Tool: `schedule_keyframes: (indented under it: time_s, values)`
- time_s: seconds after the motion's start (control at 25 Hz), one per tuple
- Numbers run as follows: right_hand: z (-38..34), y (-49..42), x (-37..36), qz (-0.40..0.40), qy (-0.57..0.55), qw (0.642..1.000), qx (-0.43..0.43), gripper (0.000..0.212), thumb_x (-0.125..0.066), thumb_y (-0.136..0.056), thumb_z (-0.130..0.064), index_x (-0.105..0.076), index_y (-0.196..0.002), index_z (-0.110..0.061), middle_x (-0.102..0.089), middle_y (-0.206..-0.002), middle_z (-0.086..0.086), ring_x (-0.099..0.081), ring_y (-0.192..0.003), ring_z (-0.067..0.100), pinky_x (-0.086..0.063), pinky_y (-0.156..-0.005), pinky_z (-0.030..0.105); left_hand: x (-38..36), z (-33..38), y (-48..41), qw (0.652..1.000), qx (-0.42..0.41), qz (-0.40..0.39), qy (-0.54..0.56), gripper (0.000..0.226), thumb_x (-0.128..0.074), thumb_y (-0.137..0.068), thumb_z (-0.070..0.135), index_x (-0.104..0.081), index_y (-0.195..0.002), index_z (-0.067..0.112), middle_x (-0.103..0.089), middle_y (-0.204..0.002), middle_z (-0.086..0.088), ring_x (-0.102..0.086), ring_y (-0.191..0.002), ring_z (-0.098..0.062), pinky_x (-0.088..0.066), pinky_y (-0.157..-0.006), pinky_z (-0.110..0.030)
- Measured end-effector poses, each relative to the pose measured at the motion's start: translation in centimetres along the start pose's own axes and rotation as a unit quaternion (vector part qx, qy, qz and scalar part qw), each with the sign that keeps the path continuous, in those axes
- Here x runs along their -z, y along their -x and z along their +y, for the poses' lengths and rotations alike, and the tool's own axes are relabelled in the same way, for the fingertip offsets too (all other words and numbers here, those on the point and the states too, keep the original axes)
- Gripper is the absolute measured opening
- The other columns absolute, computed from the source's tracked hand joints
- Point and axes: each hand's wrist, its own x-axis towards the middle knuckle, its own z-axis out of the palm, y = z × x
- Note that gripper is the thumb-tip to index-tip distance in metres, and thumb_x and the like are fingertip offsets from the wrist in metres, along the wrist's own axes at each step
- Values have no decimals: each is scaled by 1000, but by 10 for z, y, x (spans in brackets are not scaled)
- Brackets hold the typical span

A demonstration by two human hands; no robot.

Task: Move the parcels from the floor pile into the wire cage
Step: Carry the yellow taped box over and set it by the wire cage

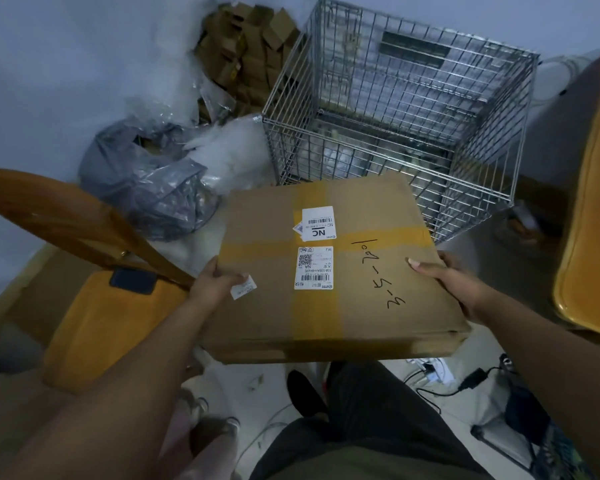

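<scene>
I've got a flat cardboard parcel (pixel 333 271) held just short of the wire cage (pixel 395 116), L hand (pixel 215 278) & R hand (pixel 454 285) gripping opposite edges w/ thumbs on top, white labels (pixel 314 268) reading "NC" & "NA", marker scrawl (pixel 378 275) approx "3-5-2-101".

Hands: 2 (left hand (pixel 215 282), right hand (pixel 454 289)). Cardboard parcel (pixel 361 220) between them: 1. Wire cage (pixel 326 147) beyond them: 1. Small brown boxes (pixel 246 46), beyond left: heap, not countable.
</scene>
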Motion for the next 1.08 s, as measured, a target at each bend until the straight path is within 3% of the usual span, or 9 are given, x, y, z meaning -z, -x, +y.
schedule_keyframes:
  time_s: [0.16, 0.28, 0.4, 0.52, 0.64, 0.68, 0.84, 0.92, 1.08]
  values:
    - [-20, -46, -1, -19, 6, 999, -40, 74, -77, -85, -45, -39, -147, -28, -62, -119, 7, -65, -103, 33, -56, -71, 41, -12, 34, -23, 998, 18, 11, -53, 87, -81, -80, 46, -40, -151, 14, -54, -139, -9, -55, -122, -35, -48, -103, -50]
    - [-39, -80, -2, -32, 25, 997, -66, 71, -75, -86, -48, -41, -144, -26, -63, -120, 10, -66, -103, 35, -58, -69, 42, -15, 47, -46, 996, 30, 11, -81, 62, -77, -86, 41, -51, -135, 12, -60, -129, -11, -58, -112, -34, -49, -100, -50]
    - [-64, -109, -8, -33, 47, 994, -92, 53, -68, -92, -46, -49, -135, -21, -66, -113, 11, -68, -94, 32, -57, -57, 34, -12, 59, -66, 992, 50, 23, -117, 70, -76, -81, 50, -55, -135, 11, -61, -129, -14, -59, -110, -35, -50, -95, -44]
    - [-86, -138, -17, -49, 53, 991, -109, 44, -63, -95, -43, -59, -128, -14, -72, -108, 13, -71, -88, 30, -55, -51, 29, -7, 67, -88, 991, 56, 7, -118, 70, -75, -87, 44, -50, -144, 11, -53, -142, -16, -54, -122, -37, -45, -93, -40]
    - [-92, -160, -30, -50, 49, 990, -124, 41, -62, -95, -42, -61, -124, -13, -73, -108, 15, -72, -85, 30, -56, -54, 31, 11, 79, -111, 989, 83, -96, -73, 62, -82, -80, 43, -60, -135, 25, -55, -140, -9, -52, -126, -36, -46, -105, -46]
    - [-93, -167, -37, -48, 39, 990, -127, 41, -62, -96, -41, -61, -124, -12, -73, -107, 16, -72, -83, 30, -56, -53, 31, 18, 83, -124, 985, 89, -121, -86, 69, -85, -76, 44, -58, -138, 29, -53, -142, -8, -52, -125, -35, -46, -106, -46]
    - [-91, -197, -70, -34, -24, 989, -139, 43, -63, -96, -42, -62, -126, -10, -76, -103, 14, -75, -80, 28, -57, -52, 29, 38, 100, -187, 971, 68, -123, -191, 88, -85, -67, 57, -51, -146, 38, -42, -153, -7, -51, -126, -32, -45, -108, -45]
    - [-85, -209, -88, -16, -80, 986, -144, 38, -62, -97, -40, -66, -121, -11, -78, -97, 13, -76, -75, 27, -57, -53, 30, 42, 112, -217, 961, 24, -109, -252, 82, -81, -71, 61, -55, -144, 33, -46, -152, -7, -52, -127, -31, -44, -109, -42]
    - [-79, -249, -129, 42, -215, 964, -152, 42, -66, -92, -41, -70, -117, -8, -77, -95, 12, -72, -77, 30, -57, -71, 38, 57, 132, -285, 941, -43, -96, -322, 72, -72, -77, 71, -67, -131, 23, -61, -136, -7, -58, -119, -29, -48, -102, -41]
